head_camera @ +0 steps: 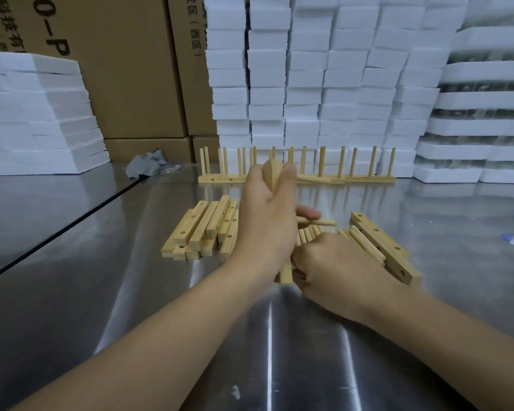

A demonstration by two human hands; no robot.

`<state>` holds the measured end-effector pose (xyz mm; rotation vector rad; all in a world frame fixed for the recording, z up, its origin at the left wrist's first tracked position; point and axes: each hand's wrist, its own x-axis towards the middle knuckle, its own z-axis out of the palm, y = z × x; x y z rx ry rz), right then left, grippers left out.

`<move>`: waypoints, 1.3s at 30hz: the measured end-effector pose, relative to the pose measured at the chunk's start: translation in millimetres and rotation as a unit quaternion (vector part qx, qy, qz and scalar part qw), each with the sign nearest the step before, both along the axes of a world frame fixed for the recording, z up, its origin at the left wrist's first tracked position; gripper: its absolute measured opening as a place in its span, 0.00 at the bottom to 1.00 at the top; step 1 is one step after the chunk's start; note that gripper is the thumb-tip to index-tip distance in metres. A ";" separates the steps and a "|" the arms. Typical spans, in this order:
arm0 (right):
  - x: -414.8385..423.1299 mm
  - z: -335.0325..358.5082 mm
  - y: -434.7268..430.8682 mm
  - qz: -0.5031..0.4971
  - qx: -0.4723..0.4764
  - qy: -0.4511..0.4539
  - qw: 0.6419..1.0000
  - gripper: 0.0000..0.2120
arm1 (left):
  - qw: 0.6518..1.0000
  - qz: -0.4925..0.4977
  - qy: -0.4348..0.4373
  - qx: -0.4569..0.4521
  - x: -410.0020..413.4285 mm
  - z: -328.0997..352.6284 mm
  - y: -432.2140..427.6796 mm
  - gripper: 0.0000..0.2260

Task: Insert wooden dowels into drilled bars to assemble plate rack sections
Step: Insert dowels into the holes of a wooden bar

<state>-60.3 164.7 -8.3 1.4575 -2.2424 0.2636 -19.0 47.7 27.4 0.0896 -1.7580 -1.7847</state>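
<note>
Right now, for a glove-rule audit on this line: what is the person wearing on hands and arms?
Nothing worn. The left hand and right hand are ungloved, and no sleeve, watch, band or ring shows anywhere up to the frame edge.

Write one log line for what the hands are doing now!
left hand holds bar; right hand curled over dowels; finished sections stand behind

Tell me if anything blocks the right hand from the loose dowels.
Nothing visible does: the right hand is down on the dowel pile; the left hand, gripping a bar, is beside it.
</note>
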 end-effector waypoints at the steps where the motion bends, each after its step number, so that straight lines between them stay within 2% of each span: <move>1: 0.7 4.0 0.4 -0.004 -0.025 0.012 1.000 0.27 | 0.999 0.004 -0.006 0.047 -2.6 3.0 -4.8 0.09; 5: 2.9 23.0 -2.7 -0.025 -0.074 0.078 0.994 0.12 | 0.966 0.011 -0.040 0.254 -4.5 14.4 -30.5 0.11; 9: 8.8 20.7 -12.9 -0.028 -0.082 0.110 0.990 0.14 | 0.948 0.011 -0.076 0.308 -3.4 15.6 -35.4 0.11; 11: 8.6 16.6 -15.1 -0.057 -0.085 0.097 0.990 0.17 | 0.952 0.021 -0.069 0.297 -4.8 14.5 -31.0 0.10; 15: 2.2 10.0 -11.0 -0.089 -0.043 0.098 0.990 0.16 | 0.970 0.028 -0.055 0.235 -5.2 9.7 -20.1 0.10; 21: 0.8 8.7 -7.2 -0.051 -0.027 0.110 0.992 0.25 | 0.988 0.053 -0.041 0.141 1.1 5.4 -10.7 0.11; 26: 2.4 9.9 -6.8 -0.038 -0.020 0.114 0.993 0.19 | 0.997 0.072 0.035 0.014 11.6 12.7 -4.7 0.10; 30: 1.6 8.9 -0.2 -0.002 -0.045 0.084 0.995 0.18 | 0.988 0.057 0.107 -0.100 15.3 13.0 8.5 0.11; 34: 1.7 11.5 2.5 -0.042 -0.007 0.108 0.993 0.16 | 0.996 0.046 0.082 -0.011 9.7 15.7 -1.6 0.10; 37: -7.2 18.8 -5.2 -0.063 -0.019 0.087 0.994 0.14 | 0.994 0.080 0.078 0.010 4.5 18.0 -20.2 0.11; 39: -20.6 20.9 3.7 -0.112 -0.027 0.025 0.993 0.23 | 0.991 0.089 0.076 0.059 0.1 18.4 -32.8 0.11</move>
